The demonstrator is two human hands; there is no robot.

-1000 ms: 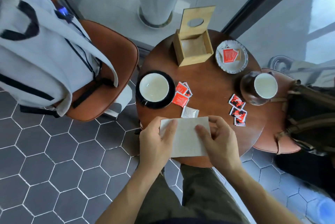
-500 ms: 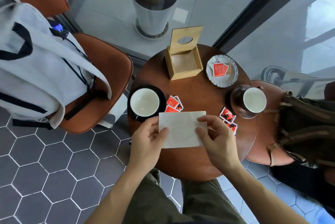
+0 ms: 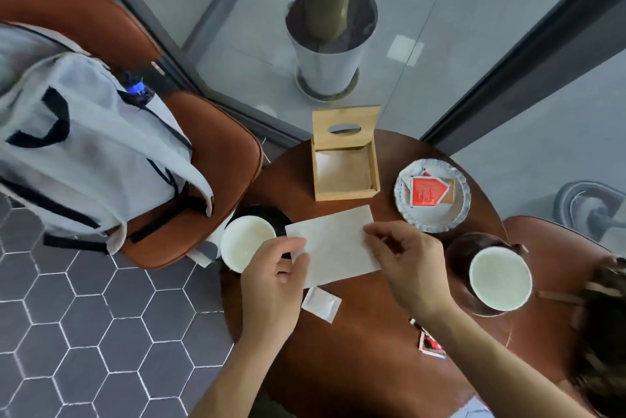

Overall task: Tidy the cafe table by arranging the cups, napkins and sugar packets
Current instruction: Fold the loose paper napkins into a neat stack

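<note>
A folded white napkin (image 3: 335, 243) is held above the round brown table (image 3: 369, 343) by both hands: my left hand (image 3: 274, 282) pinches its left edge, my right hand (image 3: 406, 265) its right edge. Just beyond it stands an open wooden napkin box (image 3: 343, 160) with its lid up. A white cup on a black saucer (image 3: 245, 243) sits at the left, another white cup on a dark saucer (image 3: 498, 277) at the right. A small plate (image 3: 432, 194) holds red sugar packets. A white packet (image 3: 320, 303) and red packets (image 3: 430, 343) lie loose on the table.
A brown chair (image 3: 210, 160) with a white backpack (image 3: 84, 146) stands at the left. Another brown seat (image 3: 555, 248) with a dark bag (image 3: 606, 333) is at the right. A potted trunk (image 3: 330, 38) stands behind glass beyond the table.
Both hands have carried the napkin away from me across the table, toward the wooden box. The head view has shifted forward, so the red packets by the left cup are now hidden.
</note>
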